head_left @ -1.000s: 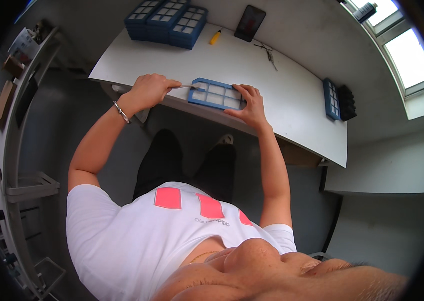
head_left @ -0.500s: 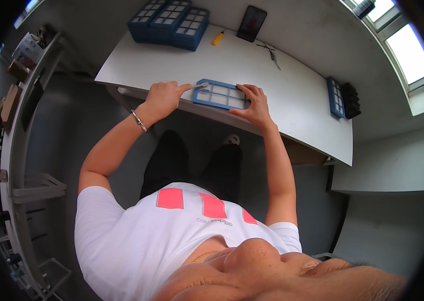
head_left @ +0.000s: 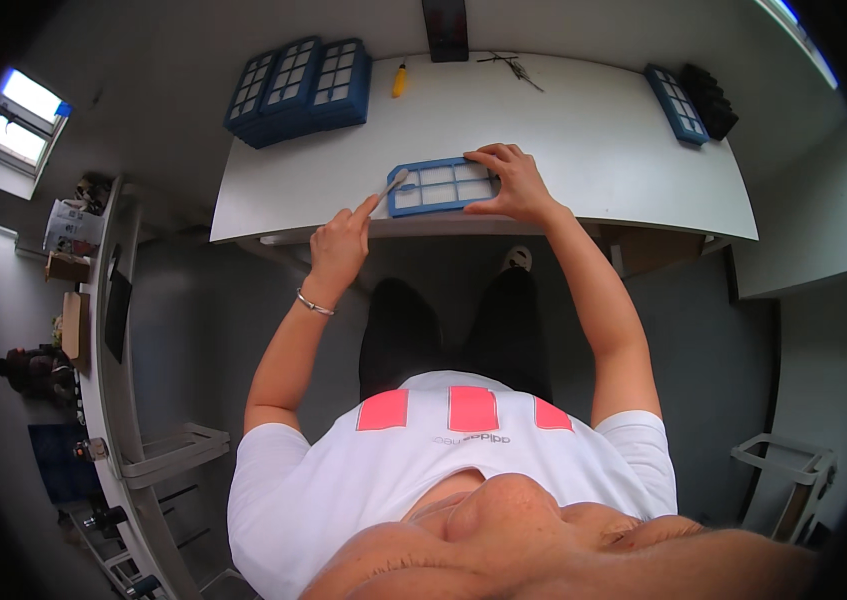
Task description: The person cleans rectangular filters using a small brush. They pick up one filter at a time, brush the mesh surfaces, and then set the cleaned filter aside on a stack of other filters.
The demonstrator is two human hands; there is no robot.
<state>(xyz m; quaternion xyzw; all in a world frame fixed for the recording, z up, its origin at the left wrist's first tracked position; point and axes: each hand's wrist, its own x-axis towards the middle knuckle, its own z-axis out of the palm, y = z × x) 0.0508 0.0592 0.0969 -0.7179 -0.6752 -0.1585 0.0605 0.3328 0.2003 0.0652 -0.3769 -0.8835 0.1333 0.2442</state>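
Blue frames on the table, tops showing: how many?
5: three atop the back-left pile, the held frame in the right hand, the far-right frame. More may be hidden beneath.

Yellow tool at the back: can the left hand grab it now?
Probably not: the left hand is busy holding a thin tool at the blue frame, though nothing seems to block the way to the yellow tool, farther back on the table.

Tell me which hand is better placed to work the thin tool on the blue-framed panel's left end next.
Likely the left hand: it holds the thin tool, tip at that end of the blue-framed panel. The right hand is occupied gripping the panel's opposite end.
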